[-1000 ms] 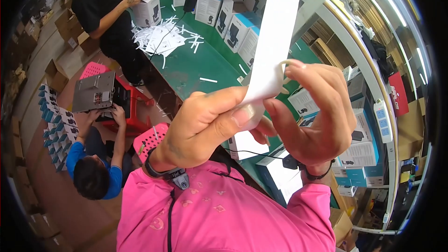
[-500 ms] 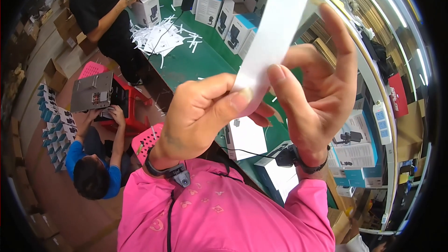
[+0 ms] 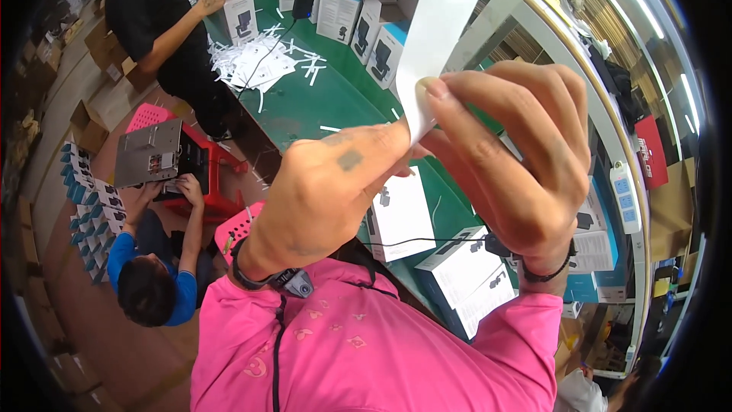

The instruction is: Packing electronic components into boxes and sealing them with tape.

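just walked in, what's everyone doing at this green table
The person in pink pinches a long white paper strip between the left hand and right hand, held up close to the camera. Below lies the green table with white boxes and a heap of paper scraps. A person in black handles a box at its far end; another in blue crouches on the floor.

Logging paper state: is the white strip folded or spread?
Spread: the white strip runs flat upward from where left hand and right hand pinch its lower end.
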`<state>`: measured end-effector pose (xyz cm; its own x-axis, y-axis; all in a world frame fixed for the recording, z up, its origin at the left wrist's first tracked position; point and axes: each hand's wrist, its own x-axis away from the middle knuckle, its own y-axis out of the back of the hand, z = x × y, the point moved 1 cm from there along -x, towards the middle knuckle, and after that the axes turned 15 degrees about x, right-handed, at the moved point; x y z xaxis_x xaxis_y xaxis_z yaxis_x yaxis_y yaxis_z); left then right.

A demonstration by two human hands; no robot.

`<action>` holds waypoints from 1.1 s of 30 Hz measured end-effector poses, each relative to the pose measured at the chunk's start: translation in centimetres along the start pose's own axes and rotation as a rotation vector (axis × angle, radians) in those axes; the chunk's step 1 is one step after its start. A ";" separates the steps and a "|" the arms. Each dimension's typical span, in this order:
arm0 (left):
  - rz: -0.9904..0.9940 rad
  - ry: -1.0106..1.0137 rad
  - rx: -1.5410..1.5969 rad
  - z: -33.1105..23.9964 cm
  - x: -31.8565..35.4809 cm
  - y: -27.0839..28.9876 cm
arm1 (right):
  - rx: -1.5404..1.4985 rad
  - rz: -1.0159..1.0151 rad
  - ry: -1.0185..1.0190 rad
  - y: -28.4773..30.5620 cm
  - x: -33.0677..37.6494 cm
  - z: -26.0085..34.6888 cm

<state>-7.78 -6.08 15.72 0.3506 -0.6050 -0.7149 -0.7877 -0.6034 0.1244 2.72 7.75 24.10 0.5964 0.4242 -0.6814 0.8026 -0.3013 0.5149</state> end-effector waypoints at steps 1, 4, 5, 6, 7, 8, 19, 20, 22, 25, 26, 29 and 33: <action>0.003 0.003 0.002 0.0 -0.2 0.1 | 0.022 0.007 0.015 0.1 -0.1 -0.1; 0.063 -0.075 -0.104 -0.4 -0.9 0.6 | 0.053 0.030 0.035 0.2 -0.3 -0.1; 0.083 -0.080 -0.117 -0.6 -1.1 0.7 | 0.058 0.010 0.041 0.1 -0.2 0.0; 0.102 -0.085 -0.132 -0.6 -1.2 0.7 | 0.061 -0.011 0.048 -0.2 -0.1 -0.1; 0.102 -0.081 -0.133 -0.4 -1.2 0.7 | 0.061 -0.012 0.050 -0.4 0.0 -0.2; 0.087 -0.093 -0.148 -0.2 -1.2 0.6 | 0.058 -0.011 0.047 -0.6 0.1 -0.3; 0.116 -0.066 -0.256 0.2 -2.3 -0.1 | 0.035 0.002 0.079 -1.0 0.8 -1.5; 0.127 -0.099 -0.251 0.5 -2.5 -0.1 | 0.037 0.003 0.075 -0.8 0.9 -1.7; 0.135 -0.132 -0.250 0.7 -2.7 -0.1 | 0.026 0.074 0.106 -0.6 0.7 -2.1; 0.160 -0.130 -0.247 1.1 -2.7 -0.2 | -0.051 0.142 0.089 -0.1 0.4 -2.4; 0.153 -0.137 -0.241 1.3 -2.7 -0.4 | -0.053 0.139 0.092 -0.2 0.5 -2.5; 0.161 -0.134 -0.206 1.4 -2.7 -1.0 | -0.047 0.122 0.083 -0.2 0.8 -3.3; 0.201 -0.124 -0.174 2.4 -2.4 -1.0 | -0.103 0.129 0.078 -0.2 1.2 -3.9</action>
<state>-9.02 -2.76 15.65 0.1233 -0.6595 -0.7416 -0.7325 -0.5646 0.3804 3.25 11.62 25.18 0.6883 0.4537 -0.5661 0.7116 -0.2705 0.6485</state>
